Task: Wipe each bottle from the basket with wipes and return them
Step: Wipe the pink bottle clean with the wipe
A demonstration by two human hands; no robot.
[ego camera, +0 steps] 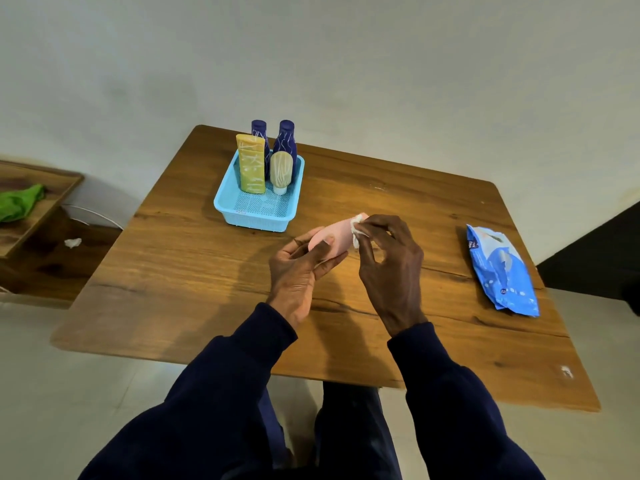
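Pink bottle (332, 239): was held over table centre, basket (256, 216) at 11 o'clock.
Left hand (298, 268): curled round its base.
Right hand (388, 265): pinched wipe (356, 230) against its tip.
Handling: seemed light, slick when damp; grip mid-body.

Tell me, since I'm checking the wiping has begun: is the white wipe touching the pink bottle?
Touching. The head view shows the right hand pinching the white wipe against the far end of the pink bottle.
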